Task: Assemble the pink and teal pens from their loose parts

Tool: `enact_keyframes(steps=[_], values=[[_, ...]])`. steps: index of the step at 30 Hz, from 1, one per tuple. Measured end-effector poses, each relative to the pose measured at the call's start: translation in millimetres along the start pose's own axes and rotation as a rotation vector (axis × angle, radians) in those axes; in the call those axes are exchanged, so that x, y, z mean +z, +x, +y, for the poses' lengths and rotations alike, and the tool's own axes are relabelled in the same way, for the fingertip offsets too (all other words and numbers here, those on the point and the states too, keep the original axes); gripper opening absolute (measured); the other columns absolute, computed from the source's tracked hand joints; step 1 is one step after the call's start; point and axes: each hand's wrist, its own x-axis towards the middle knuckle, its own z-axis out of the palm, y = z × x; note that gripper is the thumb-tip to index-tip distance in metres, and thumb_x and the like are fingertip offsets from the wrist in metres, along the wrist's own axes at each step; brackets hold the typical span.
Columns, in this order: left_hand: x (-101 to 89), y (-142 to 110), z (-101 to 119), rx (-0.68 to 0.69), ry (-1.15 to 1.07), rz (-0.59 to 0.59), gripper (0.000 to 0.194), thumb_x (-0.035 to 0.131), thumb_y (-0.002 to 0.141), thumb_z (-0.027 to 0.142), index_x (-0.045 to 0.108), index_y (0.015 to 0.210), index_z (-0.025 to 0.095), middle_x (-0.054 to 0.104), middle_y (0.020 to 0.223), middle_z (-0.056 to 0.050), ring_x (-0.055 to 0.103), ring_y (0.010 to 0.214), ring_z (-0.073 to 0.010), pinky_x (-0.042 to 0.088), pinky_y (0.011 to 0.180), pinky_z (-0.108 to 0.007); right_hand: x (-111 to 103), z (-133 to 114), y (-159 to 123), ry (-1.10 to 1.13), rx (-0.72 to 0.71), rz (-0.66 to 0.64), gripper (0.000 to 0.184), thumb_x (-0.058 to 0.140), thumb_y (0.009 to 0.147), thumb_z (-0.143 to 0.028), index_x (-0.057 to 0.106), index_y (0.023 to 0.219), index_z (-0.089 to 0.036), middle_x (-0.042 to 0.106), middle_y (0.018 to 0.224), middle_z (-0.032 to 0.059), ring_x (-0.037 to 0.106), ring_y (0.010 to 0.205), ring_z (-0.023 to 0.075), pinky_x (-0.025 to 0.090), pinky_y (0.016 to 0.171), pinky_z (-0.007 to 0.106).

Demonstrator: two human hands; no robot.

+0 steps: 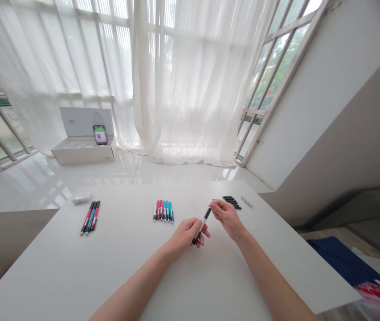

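Observation:
My left hand (188, 232) is closed round the lower end of a pen (202, 224) with a black grip and white barrel, held tilted above the white table (109, 267). The fingers of my right hand (225, 214) pinch the pen's upper end. Just behind my hands lie several thin clear refills (194, 207). A row of several pink and teal pen barrels (163, 210) lies to the left of them. Black pen parts (232, 202) and small grey pieces (247, 202) lie at the far right.
Three assembled pens (90, 217) lie at the table's left, beside a small white case (82, 197). On the floor by the curtains sits an open white box (83, 149) with a phone (100, 134) propped in it. Blue fabric (346, 265) lies right of the table.

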Motion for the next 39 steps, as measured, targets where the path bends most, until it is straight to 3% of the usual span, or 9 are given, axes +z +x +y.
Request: enact_keyframes(steps=[4, 8, 13, 18, 25, 30, 39], values=[[-0.3, -0.6, 0.9, -0.002, 0.014, 0.025, 0.044, 0.058, 0.079, 0.057, 0.048, 0.091, 0.016, 0.066, 0.086, -0.006, 0.054, 0.055, -0.008, 0.039, 0.052, -0.022, -0.1, -0.1, 0.4, 0.032, 0.003, -0.001, 0.033, 0.078, 0.063, -0.046, 0.063, 0.065, -0.017, 0.042, 0.051, -0.0047, 0.028, 0.047, 0.0069, 0.016, 0.045, 0.025], [-0.7, -1.3, 2.1, -0.019, 0.027, -0.013, 0.049, 0.046, 0.084, 0.061, 0.055, 0.09, 0.013, 0.066, 0.084, -0.007, 0.054, 0.054, -0.0087, 0.038, 0.052, -0.023, -0.7, -1.0, 0.7, 0.052, 0.013, 0.015, 0.033, 0.079, 0.061, -0.046, 0.063, 0.065, -0.018, 0.041, 0.05, -0.0057, 0.027, 0.046, 0.0064, 0.017, 0.045, 0.025], [0.1, -2.1, 3.4, -0.03, 0.057, 0.023, 0.042, 0.057, 0.079, 0.056, 0.054, 0.087, 0.014, 0.065, 0.079, -0.004, 0.053, 0.052, -0.0079, 0.038, 0.052, -0.023, -1.9, -1.0, 1.1, 0.051, 0.016, 0.012, 0.034, 0.08, 0.061, -0.047, 0.064, 0.066, -0.018, 0.041, 0.05, -0.0052, 0.027, 0.046, 0.0068, 0.017, 0.045, 0.026], [-0.6, -3.0, 4.1, -0.023, 0.039, -0.022, 0.046, 0.047, 0.085, 0.058, 0.057, 0.091, 0.013, 0.066, 0.08, -0.006, 0.052, 0.053, -0.0084, 0.037, 0.052, -0.024, -2.1, -2.7, -0.2, 0.067, 0.003, 0.022, 0.033, 0.08, 0.061, -0.047, 0.064, 0.065, -0.018, 0.041, 0.05, -0.0051, 0.027, 0.046, 0.0071, 0.018, 0.045, 0.025], [0.0, -2.4, 2.0, -0.02, 0.05, 0.038, 0.038, 0.063, 0.076, 0.052, 0.048, 0.084, 0.017, 0.062, 0.075, -0.002, 0.053, 0.055, -0.0087, 0.04, 0.053, -0.023, 0.1, -1.9, -0.4, 0.062, 0.003, 0.002, 0.033, 0.079, 0.06, -0.046, 0.064, 0.065, -0.018, 0.044, 0.051, -0.0044, 0.028, 0.046, 0.0064, 0.017, 0.044, 0.025], [0.0, -1.9, 3.0, -0.024, 0.01, -0.026, 0.047, 0.049, 0.083, 0.06, 0.055, 0.089, 0.013, 0.063, 0.076, -0.005, 0.052, 0.053, -0.0086, 0.037, 0.051, -0.022, 0.4, -0.5, -0.5, 0.056, 0.002, 0.004, 0.032, 0.079, 0.061, -0.046, 0.064, 0.064, -0.018, 0.045, 0.051, -0.0041, 0.029, 0.046, 0.0066, 0.018, 0.045, 0.025], [2.6, -5.0, 4.8, -0.031, 0.05, 0.002, 0.041, 0.069, 0.071, 0.052, 0.049, 0.074, 0.016, 0.063, 0.067, -0.002, 0.057, 0.057, -0.0111, 0.039, 0.054, -0.023, 3.2, -4.4, -3.4, 0.012, -0.016, -0.041, 0.033, 0.078, 0.061, -0.048, 0.064, 0.062, -0.018, 0.046, 0.049, -0.0037, 0.03, 0.047, 0.0075, 0.02, 0.045, 0.025]])
